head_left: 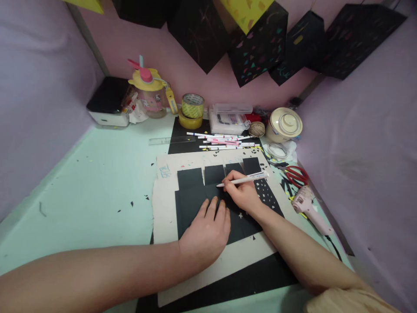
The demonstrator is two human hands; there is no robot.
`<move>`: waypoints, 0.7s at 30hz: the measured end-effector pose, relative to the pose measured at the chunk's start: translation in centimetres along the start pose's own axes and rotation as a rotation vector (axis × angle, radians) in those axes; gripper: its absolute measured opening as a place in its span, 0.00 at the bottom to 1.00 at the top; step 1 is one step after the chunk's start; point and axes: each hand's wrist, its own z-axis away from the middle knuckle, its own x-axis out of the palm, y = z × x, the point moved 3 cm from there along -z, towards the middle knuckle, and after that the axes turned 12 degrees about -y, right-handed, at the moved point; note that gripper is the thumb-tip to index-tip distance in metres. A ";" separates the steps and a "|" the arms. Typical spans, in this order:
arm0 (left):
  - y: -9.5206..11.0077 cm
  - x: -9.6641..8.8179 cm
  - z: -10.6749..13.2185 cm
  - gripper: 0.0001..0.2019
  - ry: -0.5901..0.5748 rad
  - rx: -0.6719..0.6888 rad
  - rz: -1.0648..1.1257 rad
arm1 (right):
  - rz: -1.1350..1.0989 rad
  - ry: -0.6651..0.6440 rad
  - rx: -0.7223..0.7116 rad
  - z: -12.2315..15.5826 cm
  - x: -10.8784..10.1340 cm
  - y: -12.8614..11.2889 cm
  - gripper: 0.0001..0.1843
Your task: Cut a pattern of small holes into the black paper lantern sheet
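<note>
Mint-green tabletop spreads to your left, giving that side the most room. On it lies the pale, stiff-looking board, its left edge ragged, and on that, directly beneath both your hands, the matte black card, its far edge cut into four squarish flaps, its right part pierced with small angular holes. Your left hand rests flat across the card's near middle, fingers slightly spread; your right hand sits just beyond, curled. A smooth pink glue gun and red-handled scissors crowd the board's right side. Your right thumb and fingers pinch a slim white pen, tip close over the card, contact unclear. Sharp black scraps dot the tabletop.
</note>
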 end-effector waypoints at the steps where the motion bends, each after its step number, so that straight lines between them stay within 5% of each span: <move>1: 0.0 0.0 0.0 0.20 0.008 -0.001 -0.003 | -0.001 -0.002 0.001 0.0 0.0 0.0 0.08; 21: 0.0 -0.2 0.0 0.20 0.035 0.001 0.005 | 0.015 0.004 0.005 0.1 0.0 0.0 0.09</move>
